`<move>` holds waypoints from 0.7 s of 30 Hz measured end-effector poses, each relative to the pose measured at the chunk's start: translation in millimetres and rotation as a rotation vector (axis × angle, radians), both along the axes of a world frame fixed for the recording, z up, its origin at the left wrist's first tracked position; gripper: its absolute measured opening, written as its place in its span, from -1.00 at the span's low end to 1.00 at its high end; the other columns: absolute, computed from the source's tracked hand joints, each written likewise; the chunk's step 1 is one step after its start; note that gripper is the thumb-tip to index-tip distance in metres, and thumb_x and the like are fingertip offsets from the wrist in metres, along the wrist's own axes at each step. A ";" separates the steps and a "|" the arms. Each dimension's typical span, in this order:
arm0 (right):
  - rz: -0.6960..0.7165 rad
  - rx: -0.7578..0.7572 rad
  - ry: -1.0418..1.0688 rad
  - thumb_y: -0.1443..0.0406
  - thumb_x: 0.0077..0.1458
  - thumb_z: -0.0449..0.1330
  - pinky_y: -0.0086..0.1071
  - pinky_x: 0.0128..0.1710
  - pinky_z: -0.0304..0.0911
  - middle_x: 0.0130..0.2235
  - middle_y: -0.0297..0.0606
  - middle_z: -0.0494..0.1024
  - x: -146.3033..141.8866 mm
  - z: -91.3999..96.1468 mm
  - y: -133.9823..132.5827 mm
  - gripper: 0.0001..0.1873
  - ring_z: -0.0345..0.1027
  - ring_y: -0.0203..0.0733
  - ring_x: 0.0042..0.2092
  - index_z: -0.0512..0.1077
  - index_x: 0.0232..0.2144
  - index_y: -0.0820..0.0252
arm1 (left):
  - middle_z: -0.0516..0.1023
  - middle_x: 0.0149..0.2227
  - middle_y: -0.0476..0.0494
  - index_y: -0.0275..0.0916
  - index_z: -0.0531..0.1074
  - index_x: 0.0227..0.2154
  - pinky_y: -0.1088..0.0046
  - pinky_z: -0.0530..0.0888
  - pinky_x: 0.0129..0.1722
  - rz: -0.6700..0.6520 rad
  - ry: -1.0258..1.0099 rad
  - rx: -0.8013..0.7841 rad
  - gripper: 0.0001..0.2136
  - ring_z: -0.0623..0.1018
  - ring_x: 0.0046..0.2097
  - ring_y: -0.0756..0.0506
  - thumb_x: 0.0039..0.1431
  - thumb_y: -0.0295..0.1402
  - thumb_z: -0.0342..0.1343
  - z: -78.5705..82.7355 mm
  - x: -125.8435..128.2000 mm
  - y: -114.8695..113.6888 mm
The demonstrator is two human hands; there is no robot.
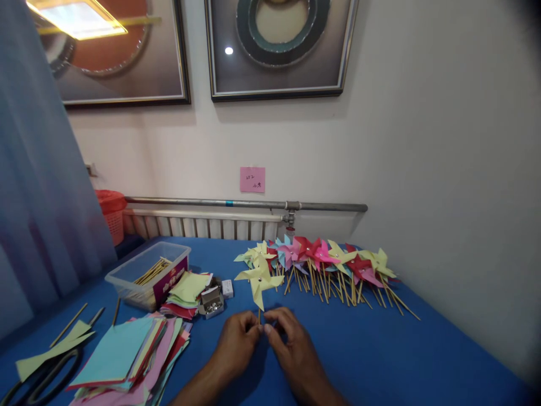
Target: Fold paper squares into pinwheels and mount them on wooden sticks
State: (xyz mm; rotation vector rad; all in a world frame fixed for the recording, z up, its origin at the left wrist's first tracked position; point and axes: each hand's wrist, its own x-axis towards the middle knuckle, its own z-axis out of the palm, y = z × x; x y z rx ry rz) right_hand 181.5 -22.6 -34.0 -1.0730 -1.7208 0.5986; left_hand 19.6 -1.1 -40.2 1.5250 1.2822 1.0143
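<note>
A pale yellow paper pinwheel [260, 280] stands upright in front of me, with a pin at its centre and a thin wooden stick below. My left hand [239, 341] is closed, thumb and fingers pinching that stick just under the blades. From the other side my right hand [293, 347] has its thumb and bent forefinger tips at the same stick, closed on it. Most of the stick's lower part is hidden by the hands. Behind and to the right lie many finished pinwheels [313, 254] in red, pink, yellow and blue.
On the blue table [380, 361], left of my hands, are a stack of coloured paper [116, 349], a small box of pins [212, 303], yellow paper squares [190, 286] and a clear tub [147, 265] of sticks. Black-handled scissors [54, 372] lie far left. A wall stands behind.
</note>
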 end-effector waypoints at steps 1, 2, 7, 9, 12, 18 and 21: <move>-0.022 -0.013 0.025 0.14 0.29 0.15 -0.27 -0.13 0.37 -0.21 -0.23 0.58 0.7 -0.6 0.9 -0.76 0.49 -0.07 -0.17 0.58 -0.18 0.06 | 0.20 -0.59 0.10 -0.17 0.25 -0.58 0.46 0.12 -0.45 -0.006 -0.006 -0.006 -0.75 0.19 -0.48 0.01 0.05 -0.18 0.13 0.1 0.0 -0.1; -0.058 -0.032 0.059 0.12 0.29 0.14 -0.26 -0.13 0.38 -0.20 -0.22 0.59 1.8 -1.4 2.4 -0.73 0.50 -0.06 -0.17 0.57 -0.13 0.07 | 0.20 -0.59 0.10 -0.16 0.25 -0.57 0.46 0.12 -0.45 -0.014 -0.011 -0.018 -0.77 0.19 -0.49 0.01 0.05 -0.19 0.12 0.0 0.1 -0.2; -0.224 -0.106 0.189 0.04 0.28 0.11 -0.28 -0.26 0.41 -0.14 -0.21 0.56 11.8 -3.3 12.7 -0.40 0.45 -0.14 -0.30 0.33 0.29 0.13 | 0.24 -0.59 0.10 -0.18 0.29 -0.54 0.45 0.13 -0.45 -0.053 0.004 -0.058 -0.83 0.21 -0.50 0.01 0.04 -0.23 0.08 -2.0 2.1 -1.1; -0.228 -0.100 0.191 0.05 0.28 0.11 -0.30 -0.28 0.39 -0.16 -0.23 0.55 14.7 -2.7 15.6 -0.37 0.42 -0.17 -0.33 0.29 0.32 0.12 | 0.24 -0.59 0.10 -0.18 0.29 -0.55 0.45 0.13 -0.45 -0.062 0.012 -0.060 -0.84 0.21 -0.50 0.01 0.03 -0.26 0.09 -3.0 3.2 -1.5; -0.228 -0.085 0.203 0.08 0.27 0.11 -0.31 -0.28 0.39 -0.18 -0.25 0.54 16.8 -2.5 18.6 -0.35 0.40 -0.18 -0.33 0.26 0.34 0.12 | 0.25 -0.59 0.10 -0.18 0.29 -0.55 0.45 0.14 -0.45 -0.063 0.015 -0.070 -0.85 0.21 -0.51 0.02 0.03 -0.28 0.10 -3.7 4.2 -1.6; -0.210 -0.109 0.234 0.14 0.25 0.12 -0.31 -0.33 0.35 -0.21 -0.28 0.53 20.5 -4.3 25.3 -0.35 0.38 -0.21 -0.38 0.22 0.35 0.11 | 0.29 -0.59 0.07 -0.19 0.32 -0.54 0.46 0.14 -0.46 -0.085 0.016 -0.082 -0.85 0.25 -0.51 0.01 0.04 -0.28 0.11 -3.0 3.4 -3.1; -0.204 -0.116 0.239 0.13 0.24 0.12 -0.31 -0.33 0.35 -0.23 -0.28 0.52 21.7 -2.5 26.0 -0.38 0.38 -0.20 -0.37 0.27 0.30 0.13 | 0.28 -0.60 0.07 -0.19 0.32 -0.56 0.46 0.14 -0.46 -0.079 0.023 -0.070 -0.84 0.25 -0.51 0.01 0.04 -0.28 0.13 -2.6 3.0 -4.0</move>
